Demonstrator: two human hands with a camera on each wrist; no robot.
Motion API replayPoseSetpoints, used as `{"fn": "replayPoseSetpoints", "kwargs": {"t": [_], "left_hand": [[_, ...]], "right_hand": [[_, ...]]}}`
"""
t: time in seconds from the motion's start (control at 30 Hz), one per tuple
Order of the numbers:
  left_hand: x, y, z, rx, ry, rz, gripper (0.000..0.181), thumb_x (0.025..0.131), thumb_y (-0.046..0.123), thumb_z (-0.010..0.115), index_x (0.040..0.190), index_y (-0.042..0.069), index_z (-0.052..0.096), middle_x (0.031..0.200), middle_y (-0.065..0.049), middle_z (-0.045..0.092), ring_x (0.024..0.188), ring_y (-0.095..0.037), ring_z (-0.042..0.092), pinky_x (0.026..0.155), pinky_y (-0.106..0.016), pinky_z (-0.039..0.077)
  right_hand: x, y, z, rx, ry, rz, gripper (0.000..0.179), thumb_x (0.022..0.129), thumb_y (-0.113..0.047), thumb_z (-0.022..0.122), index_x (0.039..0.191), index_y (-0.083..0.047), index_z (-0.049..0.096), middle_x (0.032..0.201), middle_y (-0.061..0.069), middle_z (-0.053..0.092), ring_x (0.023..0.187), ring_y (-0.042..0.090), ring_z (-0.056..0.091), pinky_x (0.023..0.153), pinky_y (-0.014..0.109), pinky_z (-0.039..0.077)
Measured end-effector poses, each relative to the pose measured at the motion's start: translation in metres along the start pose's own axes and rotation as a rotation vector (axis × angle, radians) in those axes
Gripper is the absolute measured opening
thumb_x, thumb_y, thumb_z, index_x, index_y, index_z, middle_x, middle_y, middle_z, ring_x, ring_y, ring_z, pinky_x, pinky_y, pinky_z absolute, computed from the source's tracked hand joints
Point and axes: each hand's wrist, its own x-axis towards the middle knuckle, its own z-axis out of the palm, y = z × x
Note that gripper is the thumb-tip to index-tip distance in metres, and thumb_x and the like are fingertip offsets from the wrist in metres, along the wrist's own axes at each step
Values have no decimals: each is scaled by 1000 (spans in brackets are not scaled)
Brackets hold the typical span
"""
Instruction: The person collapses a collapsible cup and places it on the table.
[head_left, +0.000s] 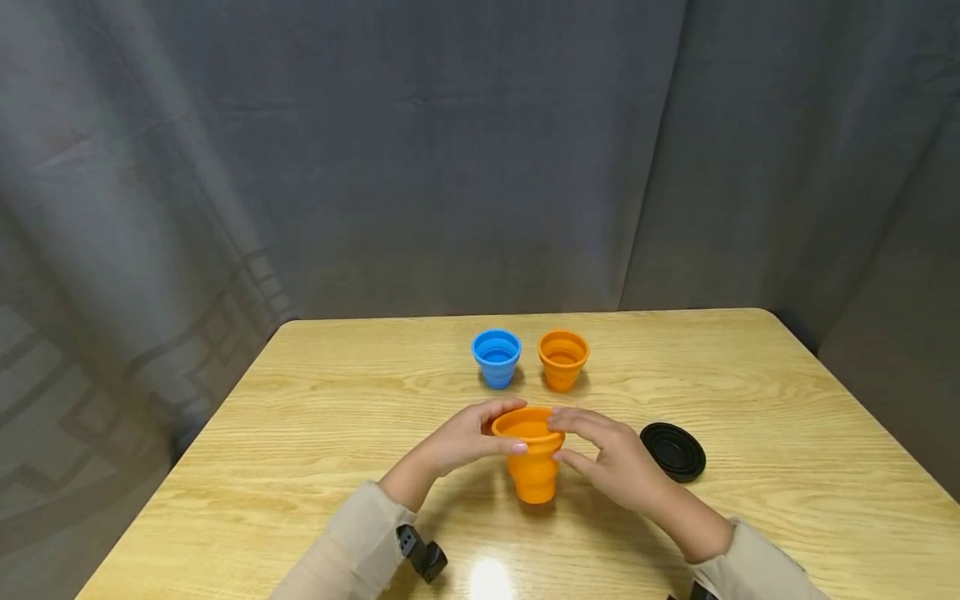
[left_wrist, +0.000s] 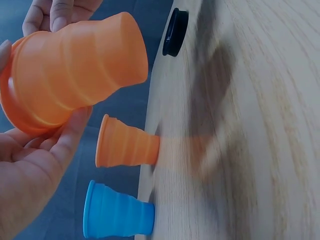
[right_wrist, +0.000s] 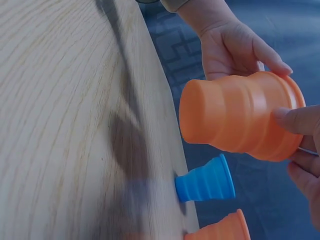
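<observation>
Between my two hands is an orange collapsible cup (head_left: 534, 468), its mouth facing up and its base raised off the table. My left hand (head_left: 471, 440) grips it near the rim from the left, thumb along the near side. On the opposite side my right hand (head_left: 617, 457) pinches the rim area, with the thumb (right_wrist: 292, 119) pressed on the cup wall in the right wrist view. Beyond them a blue collapsible cup (head_left: 497, 360) and a second, smaller-looking orange cup (head_left: 562, 360) stand upright side by side.
A round black ridged disc (head_left: 672, 452), like a lid or a flattened cup, lies to the right of my right hand. The wooden table (head_left: 315, 450) has its far edge along a grey curtain (head_left: 450, 167).
</observation>
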Motion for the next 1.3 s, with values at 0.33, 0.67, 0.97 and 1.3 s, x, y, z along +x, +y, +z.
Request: {"fn": "replayPoseSetpoints", "kwargs": {"t": [0.33, 0.67, 0.97, 1.3], "left_hand": [[-4, -4, -1, 47, -44, 9, 59, 80, 22, 62, 130, 4, 36, 129, -6, 40, 108, -14, 44, 88, -24, 37], [-11, -5, -4, 202, -3, 194, 38, 81, 20, 60, 117, 8, 53, 124, -1, 46, 114, -14, 39, 93, -31, 33], [-11, -2, -3, 121, -54, 286, 34, 81, 9, 60, 113, 1, 53, 109, -7, 56, 101, -13, 49, 90, -33, 37], [-9, -6, 1, -24, -68, 360, 30, 80, 4, 60, 106, -7, 52, 97, -19, 56, 85, -14, 52, 79, -34, 44]], "right_hand": [[0, 1, -2, 161, -69, 140, 22, 69, -11, 70, 90, -14, 62, 99, -1, 61, 96, 18, 55, 81, 36, 44], [0, 9, -6, 468, -175, 357, 25, 75, -20, 65, 94, -5, 59, 101, 8, 58, 98, 21, 53, 84, 33, 42], [-5, 18, -8, 727, -207, 340, 25, 78, -6, 61, 95, 10, 53, 91, 14, 56, 81, 16, 57, 70, 29, 49], [-5, 18, -10, 876, -214, 268, 20, 81, 2, 56, 98, 9, 51, 90, 3, 58, 80, 16, 56, 69, 29, 48]]}}
